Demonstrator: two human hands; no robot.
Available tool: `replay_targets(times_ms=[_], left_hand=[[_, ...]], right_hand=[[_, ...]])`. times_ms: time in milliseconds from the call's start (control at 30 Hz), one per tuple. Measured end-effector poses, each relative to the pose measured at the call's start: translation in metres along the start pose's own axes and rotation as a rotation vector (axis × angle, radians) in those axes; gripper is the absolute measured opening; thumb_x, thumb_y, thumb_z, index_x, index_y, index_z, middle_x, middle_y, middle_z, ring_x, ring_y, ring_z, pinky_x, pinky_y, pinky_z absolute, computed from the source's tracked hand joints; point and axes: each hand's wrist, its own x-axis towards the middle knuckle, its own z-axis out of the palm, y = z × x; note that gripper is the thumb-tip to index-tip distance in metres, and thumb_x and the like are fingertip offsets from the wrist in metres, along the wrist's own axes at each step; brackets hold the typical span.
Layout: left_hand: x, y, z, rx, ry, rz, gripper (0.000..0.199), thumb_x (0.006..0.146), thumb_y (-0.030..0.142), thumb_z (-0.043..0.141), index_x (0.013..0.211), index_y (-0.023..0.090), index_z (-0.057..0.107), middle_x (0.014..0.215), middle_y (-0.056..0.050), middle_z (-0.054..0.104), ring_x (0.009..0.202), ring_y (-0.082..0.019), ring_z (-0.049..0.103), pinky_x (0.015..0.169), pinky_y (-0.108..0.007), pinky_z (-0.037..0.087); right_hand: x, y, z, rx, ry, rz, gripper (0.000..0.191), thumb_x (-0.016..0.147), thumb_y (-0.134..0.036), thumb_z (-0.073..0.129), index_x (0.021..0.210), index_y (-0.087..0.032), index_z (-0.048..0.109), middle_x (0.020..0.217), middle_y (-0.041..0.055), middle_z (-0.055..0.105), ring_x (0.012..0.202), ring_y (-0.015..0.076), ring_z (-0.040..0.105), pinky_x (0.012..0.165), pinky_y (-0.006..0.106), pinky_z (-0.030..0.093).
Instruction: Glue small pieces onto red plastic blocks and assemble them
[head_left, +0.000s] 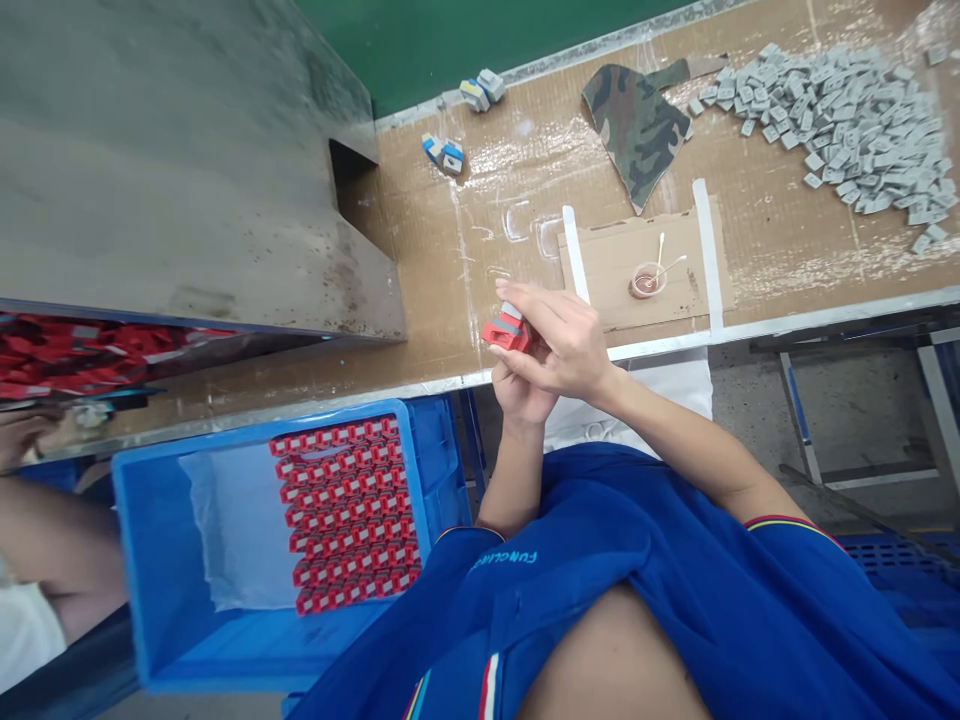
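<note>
A small red plastic block (506,332) with a grey and white insert on its top sits between my hands, over the table's front edge. My right hand (559,335) lies over it, with the fingers wrapped around the block. My left hand (521,388) is below, its fingers pressed against the block's underside and partly hidden by my right hand. Just beyond my fingers, a small pink dish (649,281) holding a cotton swab and a thin spoon stands on a cardboard sheet (622,265) taped to the table.
Loose grey pieces (844,130) lie heaped at far right, beside camouflage cloth (637,130). Small blue-and-white blocks (442,155) sit ahead. A blue crate (180,540) holds rows of red blocks. A grey metal panel (187,170) stands left, above more red parts (90,350). A co-worker's arm (45,540) shows far left.
</note>
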Motion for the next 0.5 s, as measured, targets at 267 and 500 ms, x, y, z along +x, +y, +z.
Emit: replay_targets(times_ms=[267,500], left_hand=[[-0.003,-0.004,0.002,-0.076,-0.052,0.072,0.051,0.106,0.055,0.036,0.126,0.023,0.072,0.124,-0.007,0.075,0.144,-0.021,0.055,0.122,-0.033,0.045],[-0.003,-0.001,0.008,-0.032,-0.081,0.000,0.056,0.102,0.063,0.043,0.138,0.026,0.064,0.134,-0.007,0.071,0.149,-0.023,0.050,0.121,-0.033,0.047]], right_hand=[[0.004,-0.009,-0.011,0.010,0.059,-0.064,0.053,0.105,-0.055,0.050,0.135,-0.014,0.066,0.139,0.0169,0.071,0.130,0.0248,0.068,0.104,0.039,0.056],[0.003,-0.008,-0.015,0.028,0.048,-0.059,0.054,0.104,-0.055,0.052,0.139,-0.016,0.064,0.141,0.0170,0.069,0.133,0.0270,0.066,0.103,0.041,0.057]])
